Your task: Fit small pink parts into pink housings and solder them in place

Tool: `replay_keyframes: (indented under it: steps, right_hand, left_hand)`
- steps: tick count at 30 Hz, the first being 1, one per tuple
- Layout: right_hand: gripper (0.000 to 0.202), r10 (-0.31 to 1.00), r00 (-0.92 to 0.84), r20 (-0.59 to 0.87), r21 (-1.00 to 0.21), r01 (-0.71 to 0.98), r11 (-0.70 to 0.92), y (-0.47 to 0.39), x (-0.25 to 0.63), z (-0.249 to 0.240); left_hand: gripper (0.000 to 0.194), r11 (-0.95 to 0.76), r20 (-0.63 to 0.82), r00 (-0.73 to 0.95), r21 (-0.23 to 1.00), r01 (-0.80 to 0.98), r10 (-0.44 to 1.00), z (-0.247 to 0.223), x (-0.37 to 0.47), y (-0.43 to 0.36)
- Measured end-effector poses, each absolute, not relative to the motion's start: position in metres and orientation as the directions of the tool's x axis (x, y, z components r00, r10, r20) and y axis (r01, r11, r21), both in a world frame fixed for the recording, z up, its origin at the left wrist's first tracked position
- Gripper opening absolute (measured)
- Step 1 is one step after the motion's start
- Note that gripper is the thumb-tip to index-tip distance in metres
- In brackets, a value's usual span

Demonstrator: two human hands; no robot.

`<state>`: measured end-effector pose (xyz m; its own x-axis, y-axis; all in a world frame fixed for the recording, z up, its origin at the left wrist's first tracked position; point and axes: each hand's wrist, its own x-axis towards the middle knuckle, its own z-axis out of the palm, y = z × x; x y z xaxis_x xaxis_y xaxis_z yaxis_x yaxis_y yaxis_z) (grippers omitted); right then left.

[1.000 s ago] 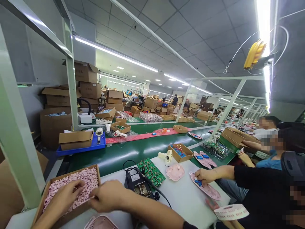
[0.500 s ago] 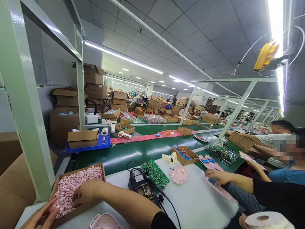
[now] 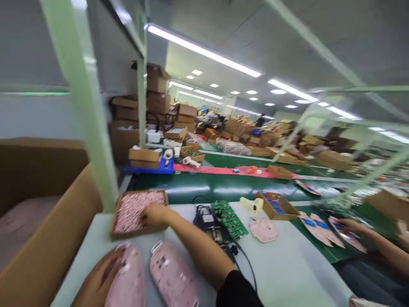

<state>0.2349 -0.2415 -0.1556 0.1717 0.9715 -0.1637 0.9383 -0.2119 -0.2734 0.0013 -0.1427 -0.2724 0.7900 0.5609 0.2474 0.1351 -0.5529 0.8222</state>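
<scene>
My right hand [image 3: 155, 215] reaches into a cardboard box [image 3: 140, 230] filled with small pink plastic parts [image 3: 132, 209]. Its fingers are curled down among them; what sits between the fingertips is hidden. Below the box, my left hand [image 3: 101, 275] grips the left edge of an elongated pink plastic shell [image 3: 129, 279], its fingers bent over the upper end. A second pink shell [image 3: 174, 275] lies right beside it on the white work surface, under my right forearm.
A black device [image 3: 207, 221] with a cable stands next to green circuit boards [image 3: 230, 218]. Beyond are a pink rounded part [image 3: 264, 230], a cream housing [image 3: 252, 205] and a box of blue parts [image 3: 277, 207]. A co-worker's hand [image 3: 351, 226] touches pink shells at right. A frame post [image 3: 92, 119] rises at left.
The view has swung left and down. My left hand has gone from beside the box to a pink shell. My right hand stays in the box. The co-worker's hand has moved to the shells at right.
</scene>
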Motion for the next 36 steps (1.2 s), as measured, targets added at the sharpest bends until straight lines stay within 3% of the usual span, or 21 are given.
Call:
replay_keyframes:
  steps: [3, 7, 11, 17, 20, 26, 31, 36]
  right_hand:
    - [0.019, 0.975, 0.198, -0.104, -0.343, 0.912, -0.222, -0.252, 0.239, -0.176]
    - [0.014, 0.968, 0.225, -0.113, -0.415, 0.875, -0.251, -0.259, 0.249, -0.203]
    - [0.018, 0.964, 0.217, -0.157, -0.438, 0.859, -0.264, -0.263, 0.247, -0.205]
    - [0.042, 0.953, 0.185, -0.240, -0.449, 0.849, -0.279, -0.266, 0.248, -0.197]
    - [0.041, 0.950, 0.189, -0.248, -0.438, 0.853, -0.284, -0.267, 0.251, -0.196]
    - [0.028, 0.971, 0.189, -0.148, -0.432, 0.871, -0.235, -0.270, 0.257, -0.192]
    - [0.027, 0.976, 0.219, -0.002, -0.419, 0.886, -0.200, -0.286, 0.258, -0.176]
    - [0.024, 0.959, 0.249, 0.137, -0.406, 0.897, -0.175, -0.325, 0.246, -0.153]
  left_hand:
    - [0.043, -0.539, 0.277, 0.763, 0.836, 0.108, 0.583, -0.254, -0.009, -0.152]
    - [0.045, -0.424, 0.132, 0.778, 0.887, 0.184, 0.614, -0.251, -0.017, -0.145]
    - [0.035, -0.476, 0.126, 0.814, 0.857, 0.199, 0.567, -0.249, -0.022, -0.138]
    - [0.033, -0.566, 0.158, 0.879, 0.812, 0.144, 0.450, -0.244, -0.022, -0.135]
    - [0.030, -0.603, 0.145, 0.890, 0.780, 0.165, 0.432, -0.241, -0.024, -0.138]
    - [0.022, -0.727, 0.097, 0.942, 0.663, 0.181, 0.322, -0.224, -0.019, -0.140]
    - [0.023, -0.874, 0.040, 0.994, 0.482, 0.068, 0.099, -0.213, -0.003, -0.137]
    - [0.024, -0.940, 0.012, 1.000, 0.341, -0.003, 0.002, -0.215, 0.008, -0.135]
